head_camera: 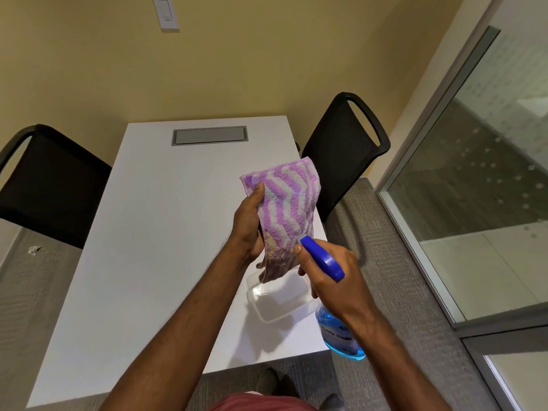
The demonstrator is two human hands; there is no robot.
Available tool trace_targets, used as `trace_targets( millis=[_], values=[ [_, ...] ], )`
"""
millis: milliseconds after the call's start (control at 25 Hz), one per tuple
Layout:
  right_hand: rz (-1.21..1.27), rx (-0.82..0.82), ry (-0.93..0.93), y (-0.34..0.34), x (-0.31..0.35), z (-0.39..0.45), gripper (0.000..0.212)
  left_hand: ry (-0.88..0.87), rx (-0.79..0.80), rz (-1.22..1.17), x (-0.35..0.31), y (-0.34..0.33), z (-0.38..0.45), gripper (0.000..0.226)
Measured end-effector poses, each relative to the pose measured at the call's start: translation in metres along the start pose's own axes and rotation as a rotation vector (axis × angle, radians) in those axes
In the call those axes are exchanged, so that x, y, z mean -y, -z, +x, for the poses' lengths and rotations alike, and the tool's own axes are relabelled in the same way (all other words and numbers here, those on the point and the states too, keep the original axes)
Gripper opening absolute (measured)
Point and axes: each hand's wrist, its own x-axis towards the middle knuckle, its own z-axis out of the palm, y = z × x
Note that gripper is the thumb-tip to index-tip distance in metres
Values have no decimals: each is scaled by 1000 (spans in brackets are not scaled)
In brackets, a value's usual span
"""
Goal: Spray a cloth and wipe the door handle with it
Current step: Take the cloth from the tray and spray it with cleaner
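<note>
Two steps make up this job, and I judge I am in the first of them. My left hand (249, 223) grips the striped purple cloth (284, 203), thumb pressed on its near face and fingers wrapped behind, holding it up above the white bench (154, 232). My right hand (329, 274) is clamped round the neck of the spray bottle (332, 295), with a finger at the trigger and the blue nozzle aimed at the lower part of the cloth, just beside it. Whether any liquid has reached the cloth I cannot tell: no mist shows, and the darker lower edge could be damp or only shadow. The wiping is all left to do.

The door handle is nowhere in sight. A glass partition (474, 179) with a metal frame runs along the right, but I see no handle on it. The bottle's label is blurred and part of its body is behind my wrist. A clear plastic container (281, 304) sits on the bench below my hands, partly covered by them. Two black chairs (341, 155) flank the bench.
</note>
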Motion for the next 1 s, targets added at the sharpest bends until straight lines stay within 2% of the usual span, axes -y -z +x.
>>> trace_targets(
  millis=[200, 400, 600, 760, 1000],
  values=[
    [39, -116, -4, 13, 2, 8, 49, -10, -9, 24, 4, 5, 1, 30],
    [24, -72, 88, 5, 11, 11, 34, -11, 39, 108, 12, 6, 3, 28],
    [8, 0, 18, -4, 0, 13, 40, -7, 52, 104, 13, 9, 8, 31],
    [9, 28, 2, -2, -8, 17, 27, -27, -3, 22, 10, 17, 15, 36],
    [-9, 101, 23, -9, -9, 17, 40, -18, -61, -14, 9, 27, 26, 34]
  ],
)
